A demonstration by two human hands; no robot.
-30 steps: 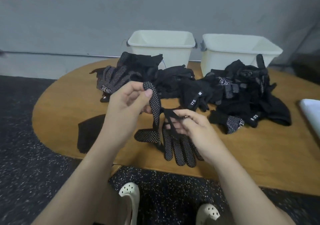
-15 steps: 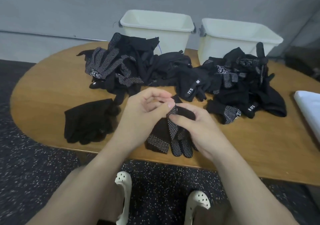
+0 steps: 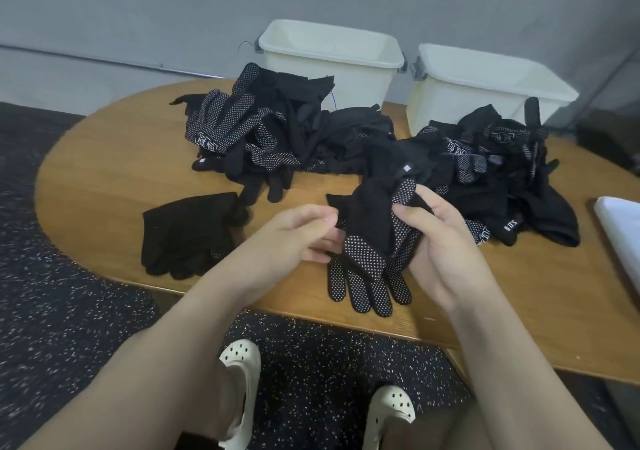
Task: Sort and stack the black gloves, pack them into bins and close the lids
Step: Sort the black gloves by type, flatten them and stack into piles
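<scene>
The dotted glove (image 3: 375, 241) has gone from stretched out to doubled over; the right hand (image 3: 433, 238) grips it, the left hand (image 3: 298, 231) pinches its edge, ready for stacking.

Both hands pinching a dotted black glove (image 3: 367, 235) over wooden table (image 3: 104, 179), glove piles, two open bins behind

Two bare forearms reach up from the bottom of the frame. The left hand (image 3: 304, 233) pinches, fingers curled; the right hand (image 3: 440, 241) grips, thumb on top, at center frame.
</scene>
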